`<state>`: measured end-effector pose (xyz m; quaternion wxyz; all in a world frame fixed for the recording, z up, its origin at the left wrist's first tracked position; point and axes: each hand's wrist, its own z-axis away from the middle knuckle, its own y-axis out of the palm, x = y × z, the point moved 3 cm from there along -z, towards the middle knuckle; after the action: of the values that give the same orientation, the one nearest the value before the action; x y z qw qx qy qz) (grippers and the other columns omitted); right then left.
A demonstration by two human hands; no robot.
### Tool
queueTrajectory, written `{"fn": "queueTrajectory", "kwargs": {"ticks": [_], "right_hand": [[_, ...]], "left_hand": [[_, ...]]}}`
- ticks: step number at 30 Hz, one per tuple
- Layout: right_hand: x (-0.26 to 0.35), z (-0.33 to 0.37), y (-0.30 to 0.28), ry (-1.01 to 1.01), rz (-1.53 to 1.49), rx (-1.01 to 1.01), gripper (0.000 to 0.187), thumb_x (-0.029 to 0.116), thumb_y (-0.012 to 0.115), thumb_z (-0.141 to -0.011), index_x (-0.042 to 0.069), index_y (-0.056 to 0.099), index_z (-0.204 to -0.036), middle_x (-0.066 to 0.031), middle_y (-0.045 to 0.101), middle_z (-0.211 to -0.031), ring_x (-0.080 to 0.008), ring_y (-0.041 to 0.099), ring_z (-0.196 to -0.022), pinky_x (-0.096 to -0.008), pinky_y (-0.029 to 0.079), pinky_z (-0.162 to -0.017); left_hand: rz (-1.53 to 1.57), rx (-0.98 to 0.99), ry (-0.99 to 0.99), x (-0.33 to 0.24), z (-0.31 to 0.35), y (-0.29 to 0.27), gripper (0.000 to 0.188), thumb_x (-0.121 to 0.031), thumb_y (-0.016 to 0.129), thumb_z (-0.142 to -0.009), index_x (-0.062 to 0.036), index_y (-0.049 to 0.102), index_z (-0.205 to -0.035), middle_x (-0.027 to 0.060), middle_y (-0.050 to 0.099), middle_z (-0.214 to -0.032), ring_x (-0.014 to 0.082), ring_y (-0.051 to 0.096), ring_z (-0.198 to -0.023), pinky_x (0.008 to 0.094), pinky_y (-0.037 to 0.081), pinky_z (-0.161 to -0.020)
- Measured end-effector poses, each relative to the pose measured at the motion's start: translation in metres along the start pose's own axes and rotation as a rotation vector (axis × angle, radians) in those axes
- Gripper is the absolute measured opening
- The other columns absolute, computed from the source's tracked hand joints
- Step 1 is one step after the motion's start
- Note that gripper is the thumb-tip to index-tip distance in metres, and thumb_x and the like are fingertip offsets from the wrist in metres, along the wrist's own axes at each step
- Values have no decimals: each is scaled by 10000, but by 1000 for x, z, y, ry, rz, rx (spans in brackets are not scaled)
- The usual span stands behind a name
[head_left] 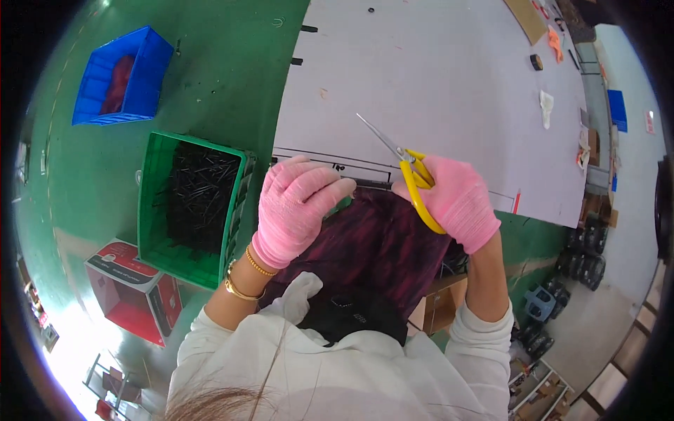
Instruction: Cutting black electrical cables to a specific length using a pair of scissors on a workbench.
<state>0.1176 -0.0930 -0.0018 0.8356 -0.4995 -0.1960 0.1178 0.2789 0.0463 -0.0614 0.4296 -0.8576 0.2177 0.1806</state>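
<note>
Both hands wear pink knit gloves. My right hand (456,200) grips yellow-handled scissors (411,172), whose thin metal blades point up and to the left over the pale grey table (435,84). My left hand (295,207) is curled at the table's near edge, its fingertips pinching a short black piece (371,184) that lies along that edge. The scissors' handles are just right of that piece. A dark purple patterned cloth (372,245) covers my lap below both hands.
A green crate (151,210) full of black thin parts stands on the green floor at my left. A blue bin (123,77) sits farther left, a red carton (133,291) below the crate. Small scraps and a tape roll (536,62) lie at the table's far right.
</note>
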Motion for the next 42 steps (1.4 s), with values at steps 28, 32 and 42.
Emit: {"fn": "queueTrajectory", "kwargs": {"ticks": [28, 32, 42], "right_hand": [[-10, -4, 7, -62, 101, 42, 425, 455, 639, -833, 32, 657, -869, -198, 652, -787, -380, 645, -777, -430, 514, -678], [-14, 7, 9, -123, -72, -88, 388, 416, 682, -820, 31, 637, -842, -191, 630, -731, -371, 636, -723, -429, 496, -620], [-37, 86, 45, -8, -1379, -417, 245, 185, 709, -833, 21, 531, -794, -68, 531, -642, -169, 522, -531, -291, 413, -491]], "left_hand": [[-139, 148, -215, -38, -35, 25, 190, -205, 765, -659, -213, 702, -839, -20, 609, -895, 245, 564, -867, 402, 403, -767], [-122, 223, -244, -34, -39, 25, 180, -215, 759, -659, -203, 702, -829, 5, 619, -872, 263, 573, -859, 407, 414, -758], [-69, 325, -163, -31, -46, 19, 166, -142, 726, -648, -126, 633, -785, 27, 591, -819, 273, 554, -827, 406, 415, -759]]}}
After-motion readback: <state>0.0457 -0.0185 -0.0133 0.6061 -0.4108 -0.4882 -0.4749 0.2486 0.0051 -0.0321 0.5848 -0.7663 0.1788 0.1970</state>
